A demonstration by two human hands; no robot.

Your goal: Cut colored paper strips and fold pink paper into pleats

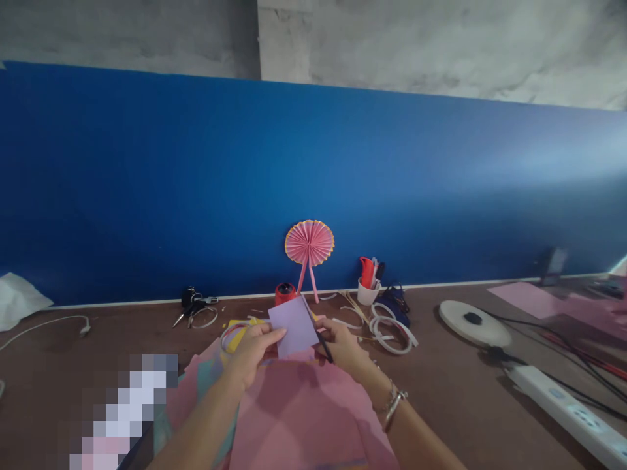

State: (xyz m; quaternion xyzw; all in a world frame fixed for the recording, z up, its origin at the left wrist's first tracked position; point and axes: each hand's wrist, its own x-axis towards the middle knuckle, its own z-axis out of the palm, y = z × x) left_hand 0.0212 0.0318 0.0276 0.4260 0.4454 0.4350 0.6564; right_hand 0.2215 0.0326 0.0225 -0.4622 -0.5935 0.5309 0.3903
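My left hand (252, 352) pinches the left edge of a small lilac paper square (292, 325), held up above the table. My right hand (343, 346) is closed round black-handled scissors (324, 344), whose blades reach the paper's right edge. Under both hands lies a stack of pink paper sheets (304, 418) with yellow and teal sheets peeking out at its left. A bracelet shows on my right wrist.
A pink pleated paper fan (309, 243) leans on the blue wall, a red tape dispenser (285, 292) beside it. White cup with pens (368, 287), white strips (392, 329), keys (193, 305), round white lamp base (474, 322), power strip (573, 414) with cables at right.
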